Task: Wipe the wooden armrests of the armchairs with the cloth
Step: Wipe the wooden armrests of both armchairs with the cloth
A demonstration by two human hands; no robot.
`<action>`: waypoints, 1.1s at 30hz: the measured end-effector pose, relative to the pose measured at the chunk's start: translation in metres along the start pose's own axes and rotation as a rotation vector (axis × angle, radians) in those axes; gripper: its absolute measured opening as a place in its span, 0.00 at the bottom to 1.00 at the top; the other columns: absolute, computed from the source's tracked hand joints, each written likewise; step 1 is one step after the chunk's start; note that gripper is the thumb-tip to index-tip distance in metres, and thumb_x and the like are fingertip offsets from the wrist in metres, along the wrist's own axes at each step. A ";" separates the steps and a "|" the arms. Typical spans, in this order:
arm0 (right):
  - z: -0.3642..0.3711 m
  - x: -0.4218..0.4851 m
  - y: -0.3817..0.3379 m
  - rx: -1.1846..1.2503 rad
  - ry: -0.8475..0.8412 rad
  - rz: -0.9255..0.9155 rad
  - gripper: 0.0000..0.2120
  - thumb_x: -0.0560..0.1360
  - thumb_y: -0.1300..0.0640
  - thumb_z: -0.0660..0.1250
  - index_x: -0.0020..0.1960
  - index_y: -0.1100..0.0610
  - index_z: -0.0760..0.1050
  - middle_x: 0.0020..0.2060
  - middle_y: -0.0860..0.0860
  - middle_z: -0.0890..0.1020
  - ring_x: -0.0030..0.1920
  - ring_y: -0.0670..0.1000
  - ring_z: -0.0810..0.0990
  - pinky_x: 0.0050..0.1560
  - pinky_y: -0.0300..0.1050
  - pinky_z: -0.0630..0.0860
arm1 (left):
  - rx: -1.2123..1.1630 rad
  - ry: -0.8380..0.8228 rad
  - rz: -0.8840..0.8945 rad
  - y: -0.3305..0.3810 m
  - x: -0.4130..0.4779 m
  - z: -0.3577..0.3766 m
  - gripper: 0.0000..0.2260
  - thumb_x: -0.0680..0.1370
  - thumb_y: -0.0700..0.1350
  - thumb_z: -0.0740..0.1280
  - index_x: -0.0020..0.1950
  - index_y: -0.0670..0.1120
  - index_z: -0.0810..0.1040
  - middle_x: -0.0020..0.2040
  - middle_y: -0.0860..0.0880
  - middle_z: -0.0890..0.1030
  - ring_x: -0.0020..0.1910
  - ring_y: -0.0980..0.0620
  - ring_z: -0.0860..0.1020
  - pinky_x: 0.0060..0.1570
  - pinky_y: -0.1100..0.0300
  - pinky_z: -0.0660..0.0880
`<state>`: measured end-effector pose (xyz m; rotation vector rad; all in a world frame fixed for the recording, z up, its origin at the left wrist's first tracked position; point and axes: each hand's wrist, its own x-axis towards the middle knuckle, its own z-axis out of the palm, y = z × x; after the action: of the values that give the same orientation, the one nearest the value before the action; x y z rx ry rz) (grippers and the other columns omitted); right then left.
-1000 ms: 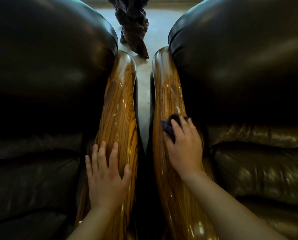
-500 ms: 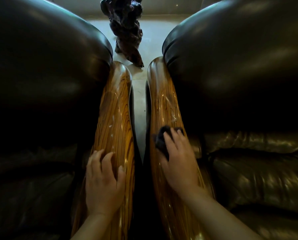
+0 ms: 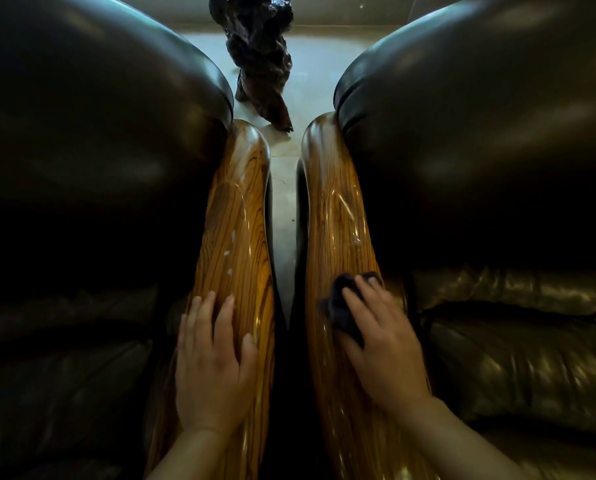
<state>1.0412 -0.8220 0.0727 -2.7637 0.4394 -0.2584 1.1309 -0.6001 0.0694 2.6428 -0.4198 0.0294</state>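
Two glossy striped wooden armrests run side by side up the middle. On the right armrest (image 3: 334,209) my right hand (image 3: 383,344) presses a small dark cloth (image 3: 339,303) flat against the wood, fingers spread over it. My left hand (image 3: 213,362) lies flat, palm down, on the left armrest (image 3: 235,216) and holds nothing. A few pale specks show on the left armrest above my fingers, and a faint smear marks the right armrest beyond the cloth.
Dark leather armchair backs bulge at the left (image 3: 92,133) and right (image 3: 480,133), with seat cushions (image 3: 518,358) below. A narrow gap between the armrests shows pale floor (image 3: 284,237). A dark gnarled wooden sculpture (image 3: 258,53) stands on the floor beyond.
My right hand has slid the cloth back along the right armrest toward me. The view has tilted up, and my left hand stays flat on the left armrest.
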 end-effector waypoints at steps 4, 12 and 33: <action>-0.003 0.064 -0.016 0.067 0.066 0.283 0.26 0.80 0.46 0.61 0.76 0.52 0.67 0.77 0.52 0.67 0.79 0.53 0.59 0.77 0.55 0.59 | -0.017 0.007 -0.007 0.000 0.001 0.000 0.25 0.78 0.56 0.53 0.75 0.51 0.64 0.77 0.46 0.63 0.78 0.48 0.56 0.75 0.44 0.54; 0.002 0.010 -0.002 -0.005 0.025 0.061 0.28 0.76 0.47 0.63 0.75 0.49 0.65 0.77 0.49 0.66 0.79 0.50 0.57 0.76 0.51 0.53 | 0.011 -0.016 -0.009 0.000 0.001 0.000 0.26 0.78 0.56 0.52 0.76 0.50 0.63 0.77 0.46 0.62 0.79 0.48 0.55 0.76 0.44 0.53; -0.002 0.044 -0.021 0.060 -0.024 -0.024 0.28 0.76 0.48 0.61 0.75 0.48 0.66 0.77 0.49 0.66 0.79 0.51 0.56 0.77 0.53 0.56 | 0.025 0.015 -0.007 -0.002 0.001 0.003 0.25 0.78 0.55 0.54 0.75 0.51 0.63 0.76 0.47 0.63 0.78 0.47 0.56 0.73 0.42 0.57</action>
<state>1.0874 -0.8183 0.0875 -2.7118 0.3866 -0.2399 1.1323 -0.6002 0.0664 2.6667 -0.4071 0.0527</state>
